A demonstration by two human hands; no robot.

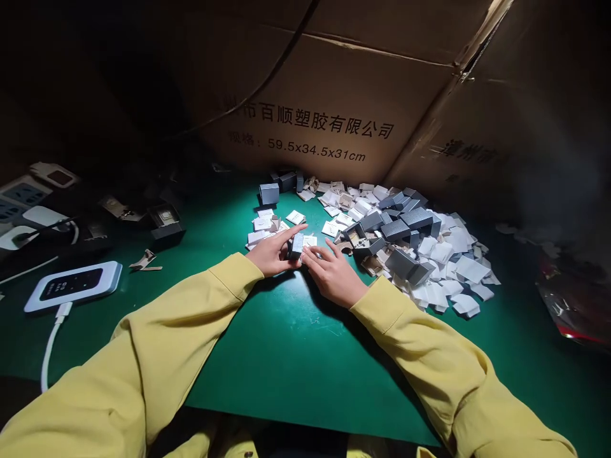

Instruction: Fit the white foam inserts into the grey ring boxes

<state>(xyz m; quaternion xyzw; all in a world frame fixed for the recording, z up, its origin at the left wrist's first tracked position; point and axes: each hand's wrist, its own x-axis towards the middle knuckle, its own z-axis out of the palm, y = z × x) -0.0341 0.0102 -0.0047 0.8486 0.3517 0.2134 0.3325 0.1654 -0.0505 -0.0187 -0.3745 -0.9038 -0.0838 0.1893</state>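
Observation:
Both my arms, in yellow sleeves, reach over a green mat (286, 343). My left hand (272, 254) pinches a small grey box (296, 245) between thumb and fingers, holding it upright just above the mat. My right hand (334, 275) lies palm down beside it, fingers spread, fingertips touching white paper cards (310, 242) right next to the box. To the right spreads a heap of several grey boxes (405, 222) and white cards (449, 267).
Large cardboard cartons (334, 95) wall off the back and right. A lone grey box (268, 193) stands at the back. At left lie a white device with a cable (71, 286), power strips (19, 197) and a dark open box (165, 222).

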